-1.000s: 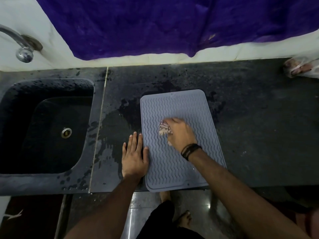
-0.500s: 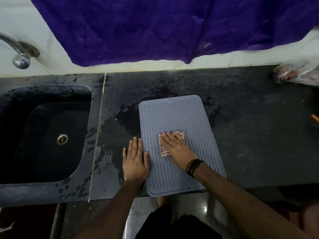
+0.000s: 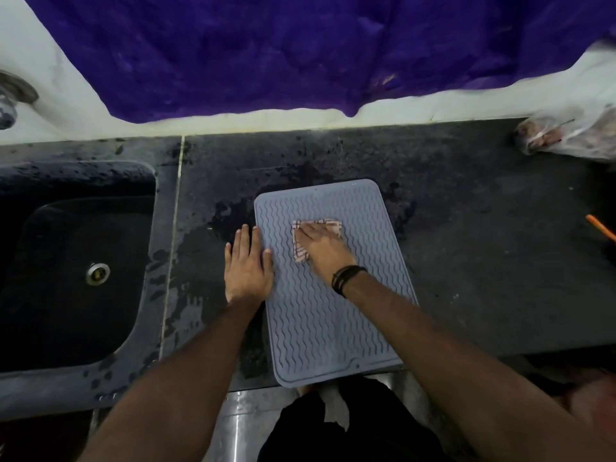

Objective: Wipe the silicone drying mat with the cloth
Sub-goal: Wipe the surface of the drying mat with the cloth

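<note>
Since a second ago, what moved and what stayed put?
The right hand went from bunching the cloth to pressing it flat, and slid it farther up the mat. The left hand stayed flat at the mat's left edge; the mat stayed put.

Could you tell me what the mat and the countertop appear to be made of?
The mat looks like grey matte silicone or soft rubber, moulded with wavy ridges. The countertop looks like dark polished stone, possibly granite: speckled, with wet patches and a grouted seam.
</note>
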The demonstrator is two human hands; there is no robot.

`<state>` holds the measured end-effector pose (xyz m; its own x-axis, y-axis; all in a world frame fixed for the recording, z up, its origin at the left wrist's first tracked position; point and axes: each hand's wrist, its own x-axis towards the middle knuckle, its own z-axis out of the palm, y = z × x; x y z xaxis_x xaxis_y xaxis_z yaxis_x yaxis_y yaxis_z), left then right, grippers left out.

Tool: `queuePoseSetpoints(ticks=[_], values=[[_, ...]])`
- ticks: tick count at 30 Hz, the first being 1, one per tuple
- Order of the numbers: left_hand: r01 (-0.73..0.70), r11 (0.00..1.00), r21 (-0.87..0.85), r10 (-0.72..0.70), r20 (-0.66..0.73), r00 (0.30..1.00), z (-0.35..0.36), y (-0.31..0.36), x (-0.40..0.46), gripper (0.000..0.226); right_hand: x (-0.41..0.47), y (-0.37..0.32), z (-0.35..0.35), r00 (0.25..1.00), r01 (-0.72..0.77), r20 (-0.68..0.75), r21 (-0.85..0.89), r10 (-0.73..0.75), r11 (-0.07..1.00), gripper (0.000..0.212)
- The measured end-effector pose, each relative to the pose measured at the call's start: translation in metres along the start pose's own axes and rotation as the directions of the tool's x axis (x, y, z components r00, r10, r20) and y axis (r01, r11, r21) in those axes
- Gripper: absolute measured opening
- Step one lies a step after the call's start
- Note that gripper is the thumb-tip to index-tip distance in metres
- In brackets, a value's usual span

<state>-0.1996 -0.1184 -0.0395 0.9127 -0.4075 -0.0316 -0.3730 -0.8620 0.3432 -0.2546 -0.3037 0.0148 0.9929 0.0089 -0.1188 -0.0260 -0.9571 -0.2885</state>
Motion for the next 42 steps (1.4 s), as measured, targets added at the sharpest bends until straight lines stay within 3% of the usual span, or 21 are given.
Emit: queuePoseSetpoints(ticks=[5,13,18,22,25,28,36,42], values=[[0.018,1.0,-0.011,-0.018,-0.004,1.0,0.001,0.0,0.0,0.059,0.0,0.004,0.007,0.998,-0.057,-0.017,-0.077,0.056,0.995,0.083],[0.036,0.999,-0.02,-0.036,-0.004,0.999,-0.001,0.003,0.0,0.058,-0.025,-0.001,-0.006,0.993,0.003,0.112,-0.232,0.024,0.973,0.063],[0.038,0.999,-0.02,-0.038,-0.003,0.999,-0.002,0.003,0.0,0.061,-0.065,-0.013,-0.005,0.965,0.05,0.263,-0.16,-0.006,0.986,0.064],[0.037,0.999,-0.019,-0.038,-0.008,0.999,-0.003,0.004,-0.001,0.061,-0.058,-0.013,-0.016,0.986,0.047,0.159,-0.047,-0.039,0.998,0.063],[0.044,0.999,-0.022,-0.044,-0.009,0.999,-0.002,0.003,-0.001,0.058,-0.022,-0.018,-0.023,0.997,-0.043,0.063,-0.046,0.046,0.998,0.065],[0.041,0.999,-0.011,-0.041,-0.006,0.999,-0.002,0.004,-0.001,0.058,0.0,-0.029,-0.023,0.982,-0.096,0.152,-0.092,0.109,0.991,0.054],[0.039,0.999,-0.013,-0.039,-0.005,0.999,0.0,0.002,-0.001,0.063,-0.056,-0.04,-0.003,0.968,0.017,0.249,-0.197,0.033,0.98,0.069],[0.036,0.999,-0.018,-0.036,-0.011,0.999,0.003,0.001,0.0,0.063,-0.1,-0.044,-0.001,0.961,0.118,0.264,-0.134,-0.079,0.984,0.058]])
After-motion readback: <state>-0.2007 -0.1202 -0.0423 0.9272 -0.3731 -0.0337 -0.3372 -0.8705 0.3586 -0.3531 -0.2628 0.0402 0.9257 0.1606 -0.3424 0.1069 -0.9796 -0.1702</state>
